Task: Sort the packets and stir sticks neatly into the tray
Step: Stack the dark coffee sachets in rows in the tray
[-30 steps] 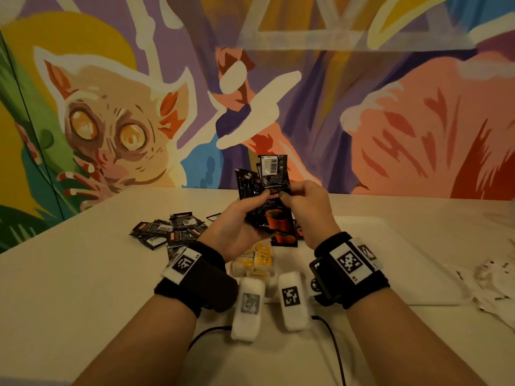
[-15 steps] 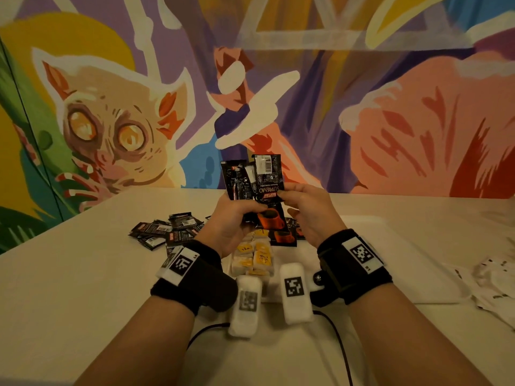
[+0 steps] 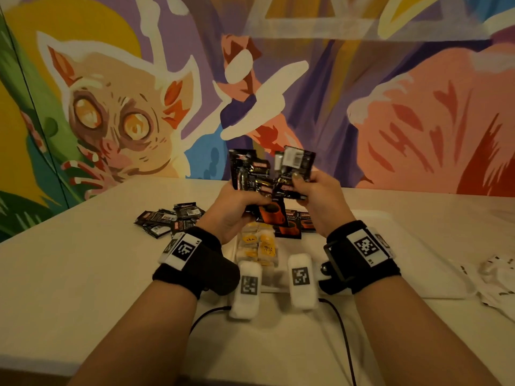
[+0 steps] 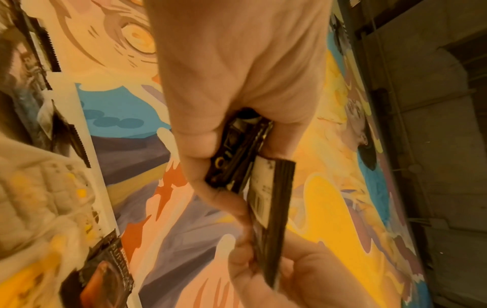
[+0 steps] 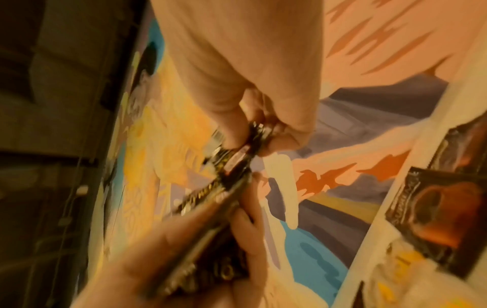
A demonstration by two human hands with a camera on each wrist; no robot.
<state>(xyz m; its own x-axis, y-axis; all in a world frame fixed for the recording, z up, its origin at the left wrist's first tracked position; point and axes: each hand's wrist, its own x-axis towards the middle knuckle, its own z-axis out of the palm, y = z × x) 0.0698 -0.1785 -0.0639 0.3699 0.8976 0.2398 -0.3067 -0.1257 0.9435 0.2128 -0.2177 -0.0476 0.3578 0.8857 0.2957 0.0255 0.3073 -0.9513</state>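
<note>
Both hands pinch one fanned bundle of black coffee packets (image 3: 267, 176) above the tray (image 3: 412, 246).

We note the left hand (image 3: 234, 210) gripping the bundle's lower edge, the right hand (image 3: 320, 199) pinching its upper right. Inside the tray lie yellow tea packets (image 3: 259, 246) and more coffee packets; left of the tray sits a loose pile of packets (image 3: 170, 218) on the table (image 3: 69, 260).

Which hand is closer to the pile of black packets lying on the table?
Left. The left hand is just right of the pile of black packets, raised above the table. The right hand is farther right, beyond the left hand.
</note>
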